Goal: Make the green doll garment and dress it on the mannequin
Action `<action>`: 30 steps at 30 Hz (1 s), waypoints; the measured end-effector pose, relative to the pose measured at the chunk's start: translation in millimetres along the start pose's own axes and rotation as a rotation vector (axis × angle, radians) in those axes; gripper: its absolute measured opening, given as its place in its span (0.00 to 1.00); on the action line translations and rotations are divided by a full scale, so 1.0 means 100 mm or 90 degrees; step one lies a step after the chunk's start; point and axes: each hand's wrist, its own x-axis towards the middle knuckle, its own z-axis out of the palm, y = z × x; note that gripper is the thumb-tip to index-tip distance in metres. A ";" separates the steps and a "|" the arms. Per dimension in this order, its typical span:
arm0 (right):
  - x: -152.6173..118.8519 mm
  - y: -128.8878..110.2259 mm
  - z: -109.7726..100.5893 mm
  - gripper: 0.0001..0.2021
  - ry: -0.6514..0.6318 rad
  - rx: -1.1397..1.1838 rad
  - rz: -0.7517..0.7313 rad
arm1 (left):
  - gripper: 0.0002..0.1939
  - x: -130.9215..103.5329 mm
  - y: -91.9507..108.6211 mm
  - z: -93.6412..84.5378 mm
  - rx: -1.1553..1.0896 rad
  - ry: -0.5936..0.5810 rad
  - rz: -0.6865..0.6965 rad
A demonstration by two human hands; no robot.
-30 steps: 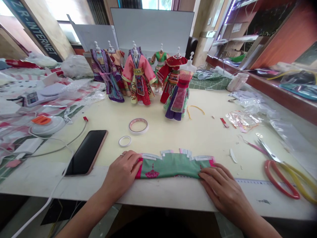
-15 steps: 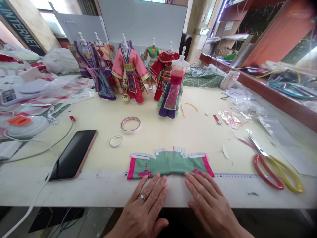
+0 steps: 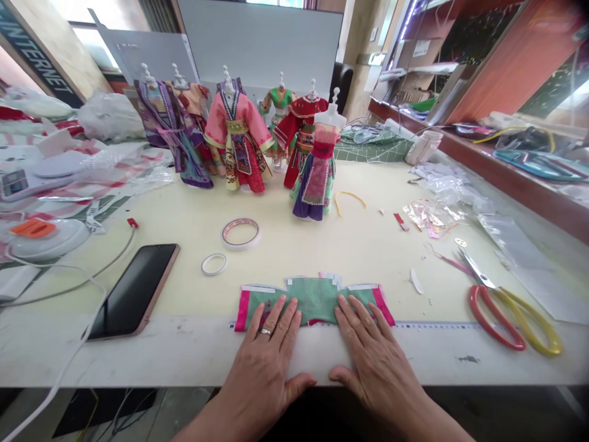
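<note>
A green cloth piece (image 3: 317, 299) with bright pink ends and white strips along its upper edge lies flat near the table's front edge. My left hand (image 3: 269, 344) rests palm down, its fingers stretched over the left half of the cloth; a ring shows on one finger. Over the right half, my right hand (image 3: 370, 344) lies flat in the same way. Both thumbs point inward, and neither hand grips anything. A ruler (image 3: 437, 325) runs along the table from under the cloth to the right.
A phone (image 3: 133, 291) with a white cable lies left, two tape rolls (image 3: 241, 234) (image 3: 214, 264) behind the cloth. Scissors (image 3: 499, 304) with red and yellow handles lie right. Several dressed doll forms (image 3: 239, 135) stand at the back.
Both hands have moved forward from the cloth's lower edge onto it, and their fingers now cover more of the green part. The camera view has shifted slightly.
</note>
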 end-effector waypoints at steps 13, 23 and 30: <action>-0.09 -0.14 -0.05 0.42 0.073 -0.024 -0.084 | 0.36 0.01 0.07 -0.05 0.020 0.050 0.122; 0.07 -0.05 -0.01 0.37 0.114 -0.105 -0.093 | 0.36 0.11 -0.02 0.07 0.057 0.131 0.078; 0.02 -0.07 -0.02 0.35 0.057 -0.057 -0.061 | 0.38 0.07 -0.02 0.00 0.022 0.030 0.073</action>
